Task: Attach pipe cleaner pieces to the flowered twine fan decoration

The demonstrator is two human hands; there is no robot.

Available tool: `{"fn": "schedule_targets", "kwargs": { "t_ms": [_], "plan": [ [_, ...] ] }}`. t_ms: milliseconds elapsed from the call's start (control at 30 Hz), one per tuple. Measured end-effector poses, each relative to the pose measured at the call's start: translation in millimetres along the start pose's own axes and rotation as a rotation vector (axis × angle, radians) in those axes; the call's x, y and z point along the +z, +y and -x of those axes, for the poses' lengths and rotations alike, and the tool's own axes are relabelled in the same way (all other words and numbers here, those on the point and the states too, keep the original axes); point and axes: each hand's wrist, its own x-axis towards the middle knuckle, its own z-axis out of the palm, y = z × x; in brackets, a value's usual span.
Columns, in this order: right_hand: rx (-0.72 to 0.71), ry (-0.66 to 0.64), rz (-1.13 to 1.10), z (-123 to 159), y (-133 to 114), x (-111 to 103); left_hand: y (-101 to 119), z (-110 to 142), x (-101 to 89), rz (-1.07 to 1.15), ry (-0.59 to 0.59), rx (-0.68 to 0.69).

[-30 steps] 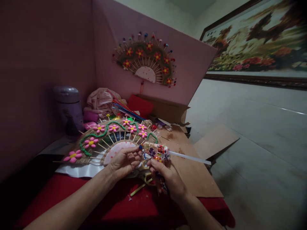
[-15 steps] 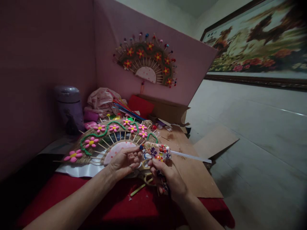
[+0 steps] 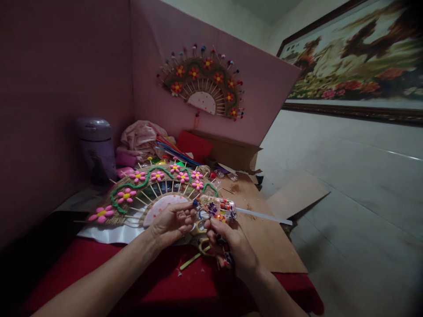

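Below the frame's centre, the right hand's [image 3: 233, 246] fingers wrap a floral glue gun [image 3: 211, 206]; the left hand's [image 3: 175, 223] curl near its nozzle, any grip unclear. Red cloth [image 3: 172, 281] covers the tabletop [image 3: 280, 284], lower centre; tiled wall [image 3: 360, 176] spans the right.

Framed picture [image 3: 360, 57] on pale wall [image 3: 350, 176], purple bottle [image 3: 99, 154], crumpled pink cloth [image 3: 142, 136]
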Motion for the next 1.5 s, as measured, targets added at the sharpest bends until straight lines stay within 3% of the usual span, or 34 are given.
{"fn": "schedule_targets", "kwargs": {
  "t_ms": [1500],
  "plan": [
    [-0.005, -0.008, -0.076, 3.8, 0.0, 0.9, 0.0, 1.7, 0.0, -0.017, -0.056, 0.021]
  ]
}}
